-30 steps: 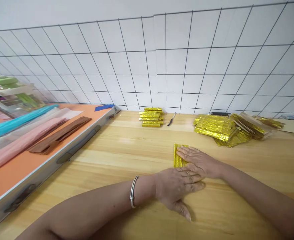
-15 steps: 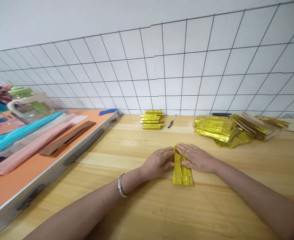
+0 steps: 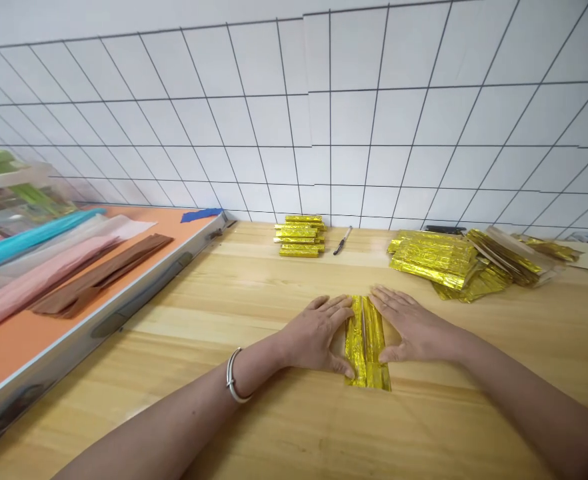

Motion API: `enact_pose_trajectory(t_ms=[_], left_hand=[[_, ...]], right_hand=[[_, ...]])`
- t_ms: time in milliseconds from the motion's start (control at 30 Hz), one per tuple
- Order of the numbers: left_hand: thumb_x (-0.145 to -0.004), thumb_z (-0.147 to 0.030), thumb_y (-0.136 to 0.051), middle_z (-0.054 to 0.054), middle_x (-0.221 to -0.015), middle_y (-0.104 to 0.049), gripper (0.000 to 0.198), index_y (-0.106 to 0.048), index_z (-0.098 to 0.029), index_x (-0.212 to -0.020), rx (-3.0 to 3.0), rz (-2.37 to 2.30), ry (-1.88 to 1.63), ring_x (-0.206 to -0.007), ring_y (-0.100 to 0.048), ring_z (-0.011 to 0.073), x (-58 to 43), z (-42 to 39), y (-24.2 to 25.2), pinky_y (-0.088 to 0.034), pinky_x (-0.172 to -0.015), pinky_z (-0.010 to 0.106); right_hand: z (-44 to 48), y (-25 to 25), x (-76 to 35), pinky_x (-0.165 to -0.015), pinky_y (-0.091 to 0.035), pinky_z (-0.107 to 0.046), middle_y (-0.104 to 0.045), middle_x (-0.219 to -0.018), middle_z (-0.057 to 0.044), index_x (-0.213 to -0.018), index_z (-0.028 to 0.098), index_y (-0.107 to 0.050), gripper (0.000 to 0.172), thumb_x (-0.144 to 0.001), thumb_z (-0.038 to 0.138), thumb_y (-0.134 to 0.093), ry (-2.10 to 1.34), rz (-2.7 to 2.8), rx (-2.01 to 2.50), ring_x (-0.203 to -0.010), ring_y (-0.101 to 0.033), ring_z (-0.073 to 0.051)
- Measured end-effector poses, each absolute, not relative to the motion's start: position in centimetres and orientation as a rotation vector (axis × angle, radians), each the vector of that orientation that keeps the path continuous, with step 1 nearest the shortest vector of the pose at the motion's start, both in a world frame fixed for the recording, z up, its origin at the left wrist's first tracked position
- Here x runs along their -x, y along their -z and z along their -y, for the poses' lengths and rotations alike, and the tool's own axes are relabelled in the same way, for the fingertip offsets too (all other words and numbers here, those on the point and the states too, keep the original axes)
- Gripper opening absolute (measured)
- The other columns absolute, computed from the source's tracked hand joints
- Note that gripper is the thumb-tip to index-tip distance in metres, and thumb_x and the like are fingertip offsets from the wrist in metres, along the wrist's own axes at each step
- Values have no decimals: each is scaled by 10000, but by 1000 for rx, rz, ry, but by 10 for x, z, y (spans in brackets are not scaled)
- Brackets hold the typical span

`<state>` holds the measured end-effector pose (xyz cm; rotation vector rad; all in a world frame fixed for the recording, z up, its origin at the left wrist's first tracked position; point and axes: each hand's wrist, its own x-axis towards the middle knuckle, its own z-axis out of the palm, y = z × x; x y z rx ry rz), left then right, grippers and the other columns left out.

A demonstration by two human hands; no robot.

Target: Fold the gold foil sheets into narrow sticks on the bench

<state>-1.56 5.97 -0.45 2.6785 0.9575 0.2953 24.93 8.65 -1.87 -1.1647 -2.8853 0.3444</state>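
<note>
A folded strip of gold foil paper [image 3: 365, 340] lies flat on the wooden table, with a lengthwise seam down its middle. My left hand [image 3: 319, 333] rests along its left edge, fingers stretched and thumb low near the bottom left corner. On the other side, my right hand [image 3: 411, 327] lies flat with fingers spread, its fingertips at the upper right edge and its thumb on the right edge lower down. Neither hand is closed round the paper. A silver bangle [image 3: 233, 377] circles my left wrist.
Near the wall, folded gold foil strips [image 3: 299, 237] are stacked beside a pen [image 3: 343, 241]. A larger pile of gold foil sheets [image 3: 437, 259] lies to the right. At left, an orange-topped board [image 3: 124, 267] carries crepe paper in several colours, including a brown strip [image 3: 109, 273].
My hands have moved apart, the right one off the paper's middle to its right edge. My left thumb has slid down. The camera view has shifted slightly.
</note>
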Motion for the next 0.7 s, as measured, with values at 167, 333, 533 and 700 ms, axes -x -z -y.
enact_pose_trajectory(t_ms=[167,333,533,700], left_hand=[[-627,-767,-491,162,-1464,-209,1010,-240,-160,-1394,-2699,-948,-207,-1366,-143,276,18,-60,3,-92,-1097,463],[-636,-750,-502,142,-1482,-146,1033,-162,-178,-1425,-2698,-933,-152,-1370,-114,285,19,-63,5,-71,-1099,458],[-634,-744,-515,121,-1484,-155,1024,-165,-197,-1426,-2673,-970,-172,-1367,-120,297,17,-61,6,-71,-1100,460],[-622,-748,-523,119,-1483,-166,1025,-179,-206,-1422,-2682,-944,-202,-1364,-131,306,14,-58,5,-73,-1096,470]], right_hand=[[-85,17,-253,-1099,-121,-477,-23,-1504,-122,-1448,169,-68,1063,-659,759,-467,-340,2913,1169,-1361,-68,-332],[-85,14,-249,-1099,-68,-486,49,-1500,-127,-1445,161,-30,1077,-662,760,-463,-409,2964,1148,-1363,10,-322],[-84,7,-243,-1088,4,-503,96,-1496,-124,-1442,177,-13,1105,-637,755,-501,-501,2990,1147,-1355,82,-319],[-84,5,-240,-1080,13,-516,109,-1492,-133,-1442,188,-22,1129,-609,735,-553,-542,3003,1146,-1352,104,-316]])
